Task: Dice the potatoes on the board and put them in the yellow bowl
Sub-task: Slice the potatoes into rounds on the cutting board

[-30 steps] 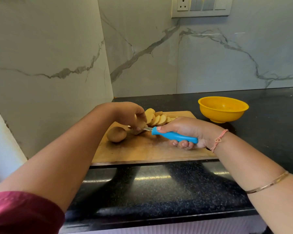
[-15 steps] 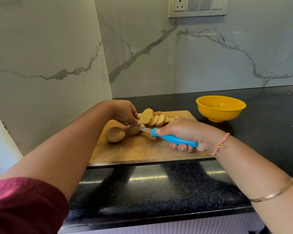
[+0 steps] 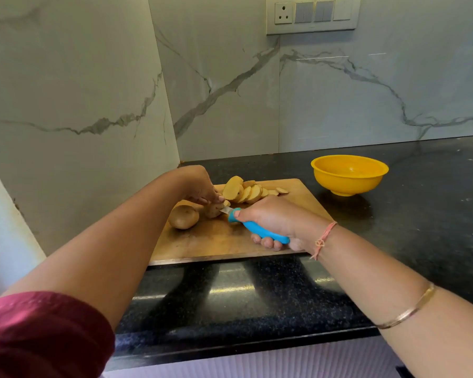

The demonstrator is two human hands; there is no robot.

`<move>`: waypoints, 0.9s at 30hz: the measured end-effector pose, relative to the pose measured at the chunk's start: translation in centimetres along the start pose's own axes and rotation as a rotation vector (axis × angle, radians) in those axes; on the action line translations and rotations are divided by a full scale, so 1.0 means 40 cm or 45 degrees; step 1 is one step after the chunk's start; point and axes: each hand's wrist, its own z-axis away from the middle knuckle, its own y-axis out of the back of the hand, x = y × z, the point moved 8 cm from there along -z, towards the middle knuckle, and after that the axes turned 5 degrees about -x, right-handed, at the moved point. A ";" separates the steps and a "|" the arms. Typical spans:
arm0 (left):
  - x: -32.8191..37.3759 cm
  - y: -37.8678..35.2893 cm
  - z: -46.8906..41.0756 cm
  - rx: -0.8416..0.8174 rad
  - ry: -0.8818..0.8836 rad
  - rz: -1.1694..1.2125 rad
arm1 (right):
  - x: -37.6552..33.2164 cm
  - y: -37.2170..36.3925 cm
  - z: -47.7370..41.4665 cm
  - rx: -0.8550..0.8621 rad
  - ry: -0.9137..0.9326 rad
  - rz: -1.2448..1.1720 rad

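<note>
On the wooden board (image 3: 224,244): one whole brown-skinned potato (image 3: 183,216), a fanned row of pale yellow slices (image 3: 245,191) at the far edge, and between them a small stub (image 3: 212,210) pinched under the left hand's (image 3: 198,186) curled fingertips. Right hand (image 3: 273,218) wrapped round a blue-handled knife (image 3: 253,228), blade touching the stub. Yellow bowl (image 3: 348,177) stands on the black counter (image 3: 421,214), right of the board.

So we've got a wooden board (image 3: 230,241), matt and a bit scuffed, sitting on a black speckled stone table (image 3: 230,296) polished glossy enough to mirror the light. The yellow bowl (image 3: 350,184) looks like smooth plastic to us. Same for the blue handle of the knife (image 3: 258,231), and its blade is bare shiny metal. The whole potato (image 3: 183,220) and half-cut potato (image 3: 213,210) have dull, roughish skin. The walls (image 3: 339,105) are smooth marble-look slabs with a soft sheen. The sleeve (image 3: 38,336) is maroon cloth.
</note>
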 end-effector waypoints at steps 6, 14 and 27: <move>-0.007 -0.007 -0.015 0.006 0.055 0.041 | 0.016 0.022 0.027 -0.007 -0.046 -0.004; 0.025 -0.024 0.040 -0.219 -0.170 -0.198 | 0.004 0.045 0.012 -0.097 -0.081 0.043; -0.021 -0.006 0.030 -0.098 -0.092 0.050 | -0.013 0.079 0.006 -0.076 -0.080 0.146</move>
